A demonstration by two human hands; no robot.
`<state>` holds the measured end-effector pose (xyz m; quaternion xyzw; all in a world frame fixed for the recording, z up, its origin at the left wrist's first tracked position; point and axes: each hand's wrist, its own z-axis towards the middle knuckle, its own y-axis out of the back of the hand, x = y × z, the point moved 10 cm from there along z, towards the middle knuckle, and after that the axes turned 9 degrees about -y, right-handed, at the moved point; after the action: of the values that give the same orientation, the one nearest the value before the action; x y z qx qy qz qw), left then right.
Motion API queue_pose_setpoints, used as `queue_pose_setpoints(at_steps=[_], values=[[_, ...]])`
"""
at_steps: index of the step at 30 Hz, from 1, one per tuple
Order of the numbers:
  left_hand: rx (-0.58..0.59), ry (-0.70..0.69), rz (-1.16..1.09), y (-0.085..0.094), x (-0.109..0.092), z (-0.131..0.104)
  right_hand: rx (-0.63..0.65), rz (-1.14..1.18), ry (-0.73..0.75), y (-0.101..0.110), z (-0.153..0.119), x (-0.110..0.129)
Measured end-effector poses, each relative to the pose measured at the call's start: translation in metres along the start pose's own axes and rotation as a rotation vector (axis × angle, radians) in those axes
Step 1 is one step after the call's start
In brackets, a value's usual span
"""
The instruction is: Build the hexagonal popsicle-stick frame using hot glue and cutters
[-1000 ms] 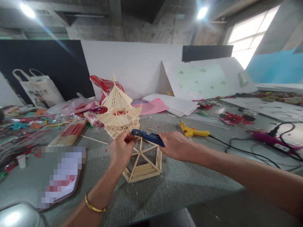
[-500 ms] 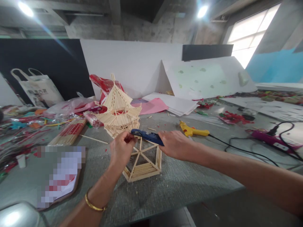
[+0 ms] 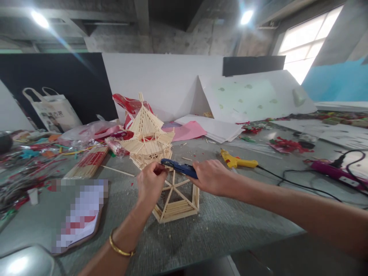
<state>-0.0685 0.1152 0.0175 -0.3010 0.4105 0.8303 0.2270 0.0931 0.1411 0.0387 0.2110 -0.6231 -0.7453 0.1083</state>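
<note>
My right hand is wrapped round the handle of a blue hand cutter, its head pointing left. At that head my left hand is closed in a pinch; whatever sits between its fingertips is too hidden to make out. Below both hands, a six-sided frame of thin wooden sticks lies on the table, with spokes meeting at its centre and one section filled by parallel sticks. My left hand covers part of its left side. Just behind stands a tiered stick pagoda with a pointed roof.
A yellow glue gun lies right of my right hand, its cord running to a purple power strip. Packed sticks and a loose stick lie left. A blurred-out flat item is at front left. White sheets lie behind.
The whole view has shifted slightly, so everything appears a little further right and mostly lower. Both hands keep their hold, the cutter's head still by my left fingertips.
</note>
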Motion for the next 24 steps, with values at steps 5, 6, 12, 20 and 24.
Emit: queue_pose_setpoints(at_steps=[5,6,12,20,24], values=[[0.017,0.057,-0.050,-0.003,0.007,-0.001,0.006,0.023,-0.010,-0.005,0.006,-0.002],[0.020,0.062,-0.057,-0.003,0.008,-0.001,0.016,0.034,-0.008,-0.005,0.005,-0.002],[0.000,-0.011,-0.014,0.003,-0.001,0.002,0.080,0.088,0.017,0.004,-0.005,0.004],[0.019,0.028,-0.033,-0.001,0.002,0.001,0.076,0.051,-0.020,-0.004,0.004,-0.001],[0.013,0.027,-0.067,0.002,0.001,0.000,0.059,0.087,-0.032,0.001,0.007,-0.006]])
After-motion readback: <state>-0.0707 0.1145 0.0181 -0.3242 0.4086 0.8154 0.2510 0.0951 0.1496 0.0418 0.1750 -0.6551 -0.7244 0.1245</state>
